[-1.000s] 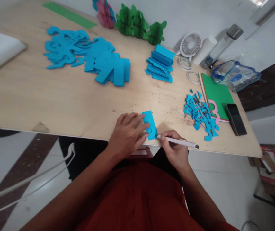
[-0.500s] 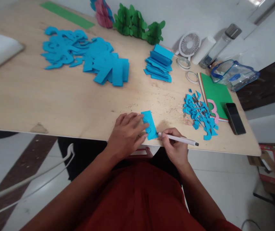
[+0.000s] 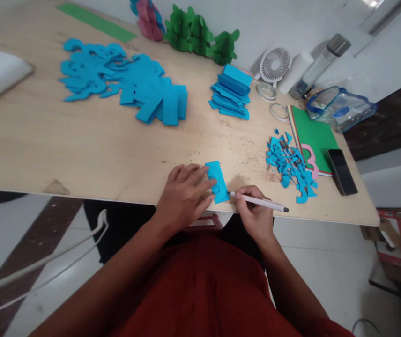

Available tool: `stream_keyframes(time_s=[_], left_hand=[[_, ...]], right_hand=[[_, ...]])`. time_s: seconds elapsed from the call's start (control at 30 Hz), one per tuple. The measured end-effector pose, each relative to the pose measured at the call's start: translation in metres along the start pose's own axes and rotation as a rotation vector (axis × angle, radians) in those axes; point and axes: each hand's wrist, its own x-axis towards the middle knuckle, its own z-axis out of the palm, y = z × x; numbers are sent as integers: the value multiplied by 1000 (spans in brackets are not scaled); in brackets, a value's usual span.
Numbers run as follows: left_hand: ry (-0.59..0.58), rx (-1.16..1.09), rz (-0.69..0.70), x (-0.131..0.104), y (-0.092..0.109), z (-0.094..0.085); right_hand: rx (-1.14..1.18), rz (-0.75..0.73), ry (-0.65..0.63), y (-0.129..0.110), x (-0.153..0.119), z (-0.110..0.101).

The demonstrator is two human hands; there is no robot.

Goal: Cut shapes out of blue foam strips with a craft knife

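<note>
A small blue rectangle of paper (image 3: 221, 189) lies near the table's front edge, with a curved outline drawn on it. My left hand (image 3: 184, 194) rests with fingers spread, its fingertips lying on the paper's left side and covering part of it. In my right hand (image 3: 256, 215) is a white pen (image 3: 265, 203), pinched between thumb and fingers. The pen's tip is at the paper's lower right edge; whether it touches the paper I cannot tell.
Blue cut-out shapes (image 3: 91, 70) and folded blue strips (image 3: 230, 93) lie farther back. Blue scraps (image 3: 286, 159) are on the right, beside a pink figure-three cut-out (image 3: 311, 161), green sheets (image 3: 315, 135) and a phone (image 3: 342, 172). A small fan (image 3: 275, 64) and bottle (image 3: 322, 65) stand behind.
The view has shifted very slightly. Both hands, the pen and the blue paper keep practically the same positions.
</note>
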Motion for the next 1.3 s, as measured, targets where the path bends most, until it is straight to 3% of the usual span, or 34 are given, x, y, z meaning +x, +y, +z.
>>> stream_keyframes(time_s=[0.8, 1.3], left_hand=[[-23, -12, -14, 1, 1, -1], [-15, -20, -17, 1, 0, -1]], right_hand=[[-28, 25, -35, -6, -10, 2], [-66, -33, -39, -11, -15, 7]])
